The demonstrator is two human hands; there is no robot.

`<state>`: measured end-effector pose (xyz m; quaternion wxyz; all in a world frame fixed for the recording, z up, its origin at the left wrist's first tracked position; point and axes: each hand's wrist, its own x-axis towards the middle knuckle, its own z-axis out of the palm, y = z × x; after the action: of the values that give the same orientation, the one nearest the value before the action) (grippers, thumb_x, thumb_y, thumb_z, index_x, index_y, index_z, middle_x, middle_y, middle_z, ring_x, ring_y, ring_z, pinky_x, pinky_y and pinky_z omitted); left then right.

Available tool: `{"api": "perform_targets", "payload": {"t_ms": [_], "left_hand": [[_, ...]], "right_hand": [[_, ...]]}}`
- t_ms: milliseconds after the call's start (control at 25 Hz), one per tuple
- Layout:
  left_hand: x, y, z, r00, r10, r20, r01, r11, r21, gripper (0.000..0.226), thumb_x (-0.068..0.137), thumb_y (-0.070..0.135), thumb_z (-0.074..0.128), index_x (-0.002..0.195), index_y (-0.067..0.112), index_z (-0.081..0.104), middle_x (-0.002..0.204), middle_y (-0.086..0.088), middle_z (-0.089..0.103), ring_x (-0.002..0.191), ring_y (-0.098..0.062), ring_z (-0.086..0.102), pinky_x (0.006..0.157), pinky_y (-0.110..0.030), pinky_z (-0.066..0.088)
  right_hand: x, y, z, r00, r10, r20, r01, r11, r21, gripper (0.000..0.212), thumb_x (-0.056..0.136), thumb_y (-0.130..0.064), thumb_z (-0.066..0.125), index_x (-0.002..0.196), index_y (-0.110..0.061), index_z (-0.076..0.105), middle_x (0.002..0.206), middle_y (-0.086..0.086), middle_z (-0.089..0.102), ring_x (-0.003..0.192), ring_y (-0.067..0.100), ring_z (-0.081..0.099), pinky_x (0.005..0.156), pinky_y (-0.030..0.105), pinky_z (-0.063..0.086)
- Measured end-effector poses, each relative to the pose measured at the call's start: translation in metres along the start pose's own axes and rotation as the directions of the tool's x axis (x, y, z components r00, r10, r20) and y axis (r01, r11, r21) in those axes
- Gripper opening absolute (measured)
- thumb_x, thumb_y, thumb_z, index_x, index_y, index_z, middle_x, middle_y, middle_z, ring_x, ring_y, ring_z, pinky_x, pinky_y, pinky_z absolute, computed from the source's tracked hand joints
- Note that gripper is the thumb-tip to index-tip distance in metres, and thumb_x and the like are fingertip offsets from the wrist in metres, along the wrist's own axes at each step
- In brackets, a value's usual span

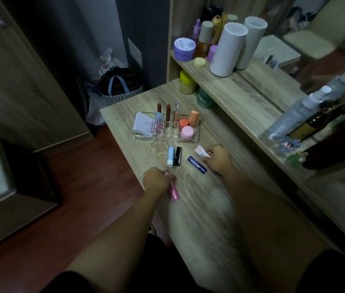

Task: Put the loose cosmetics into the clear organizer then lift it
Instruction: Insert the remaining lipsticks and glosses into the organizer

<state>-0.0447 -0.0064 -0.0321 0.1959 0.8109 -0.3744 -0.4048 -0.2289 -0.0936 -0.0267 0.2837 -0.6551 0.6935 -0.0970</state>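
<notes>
The clear organizer [197, 138] stands on the wooden table [199, 208] and holds a white compact, several upright lip tubes and small pink and orange pots. In front of it lie a light blue stick [170, 155], a black lipstick [177, 156] and a dark blue tube [197, 164]. My left hand [156, 179] is closed around a pink glittery tube [173, 191] near the table's left edge. My right hand [219, 158] pinches a small pale pink tube [201, 151] right of the dark blue tube.
A shelf at the back right carries jars, bottles and two tall white cylinders [228, 49]. Spray bottles [298, 115] stand at the right. Beyond the table's far left corner bags [114, 85] sit on the floor. A yellow jar [186, 82] and a green jar stand under the shelf.
</notes>
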Motion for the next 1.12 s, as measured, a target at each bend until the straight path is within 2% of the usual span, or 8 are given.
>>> {"api": "perform_targets", "payload": {"t_ms": [120,200,320,440,520,840,1000,1120], "left_hand": [[0.009,0.009,-0.019,0.993,0.105,-0.046,-0.108,0.992,-0.063,0.026,0.07,0.031,0.076,0.074,0.007,0.067,0.079,-0.015,0.072,0.079,-0.027,0.067,0.072,-0.032,0.051],[0.017,0.022,-0.034,0.971,0.223,-0.088,-0.232,0.967,-0.111,0.019,0.074,0.026,0.073,0.074,0.009,0.063,0.074,-0.011,0.067,0.074,-0.023,0.062,0.069,-0.03,0.045],[0.029,0.051,-0.057,0.91,0.384,-0.157,-0.408,0.897,-0.169,0.015,0.076,0.017,0.069,0.088,0.01,0.063,0.074,0.0,0.063,0.07,-0.015,0.059,0.068,-0.026,0.045],[0.043,0.077,-0.076,0.812,0.549,-0.198,-0.575,0.811,-0.107,0.02,0.08,0.015,0.066,0.099,0.013,0.06,0.078,0.009,0.062,0.078,-0.014,0.065,0.075,-0.03,0.054],[0.072,0.093,-0.087,0.754,0.636,-0.165,-0.636,0.769,0.058,0.02,0.082,0.019,0.065,0.101,0.013,0.059,0.089,-0.002,0.07,0.09,-0.021,0.065,0.085,-0.037,0.052],[0.09,0.097,-0.082,0.636,0.765,-0.103,-0.683,0.62,0.386,0.02,0.084,0.031,0.063,0.101,0.02,0.061,0.097,0.002,0.071,0.096,-0.023,0.052,0.084,-0.039,0.034],[0.089,0.095,-0.078,0.627,0.775,-0.077,-0.65,0.575,0.497,0.022,0.084,0.032,0.062,0.102,0.018,0.061,0.098,-0.003,0.071,0.099,-0.026,0.052,0.083,-0.04,0.036],[0.089,0.093,-0.078,0.614,0.785,-0.081,-0.605,0.535,0.59,0.026,0.085,0.034,0.06,0.104,0.017,0.063,0.109,-0.006,0.066,0.104,-0.028,0.051,0.081,-0.041,0.036]], "right_hand": [[0.0,-0.012,-0.011,0.995,-0.077,-0.057,0.087,0.978,0.189,0.029,0.079,-0.012,0.072,0.108,-0.006,0.069,0.101,0.011,0.073,0.077,0.012,0.06,0.069,0.021,0.046],[0.001,-0.023,-0.017,0.993,-0.095,-0.072,0.113,0.942,0.317,0.031,0.081,-0.014,0.072,0.112,-0.009,0.068,0.099,0.004,0.072,0.074,0.005,0.062,0.061,0.008,0.047],[0.007,-0.047,-0.022,0.982,-0.108,-0.152,0.165,0.883,0.439,0.03,0.082,-0.014,0.071,0.111,-0.01,0.068,0.095,-0.001,0.071,0.07,-0.01,0.061,0.049,-0.001,0.044],[0.015,-0.07,-0.019,0.979,-0.107,-0.176,0.183,0.841,0.509,0.026,0.084,-0.014,0.068,0.11,-0.007,0.067,0.105,0.007,0.073,0.087,0.011,0.069,0.074,0.023,0.06],[0.04,-0.085,-0.011,0.978,-0.066,-0.196,0.16,0.839,0.52,0.026,0.085,-0.014,0.067,0.11,-0.006,0.067,0.107,0.01,0.072,0.091,0.015,0.068,0.084,0.034,0.058],[0.045,-0.088,0.004,0.978,-0.082,-0.192,0.168,0.855,0.49,0.026,0.085,-0.011,0.066,0.111,-0.005,0.067,0.108,0.01,0.072,0.074,-0.015,0.054,0.059,0.002,0.046],[0.043,-0.092,0.005,0.978,-0.099,-0.183,0.179,0.846,0.503,0.024,0.088,-0.009,0.063,0.111,-0.005,0.066,0.108,0.011,0.071,0.074,-0.014,0.055,0.056,-0.007,0.043],[0.042,-0.097,0.005,0.972,-0.145,-0.184,0.214,0.873,0.439,0.023,0.087,-0.01,0.064,0.109,-0.004,0.067,0.108,0.011,0.07,0.085,0.005,0.065,0.062,0.001,0.044]]}}
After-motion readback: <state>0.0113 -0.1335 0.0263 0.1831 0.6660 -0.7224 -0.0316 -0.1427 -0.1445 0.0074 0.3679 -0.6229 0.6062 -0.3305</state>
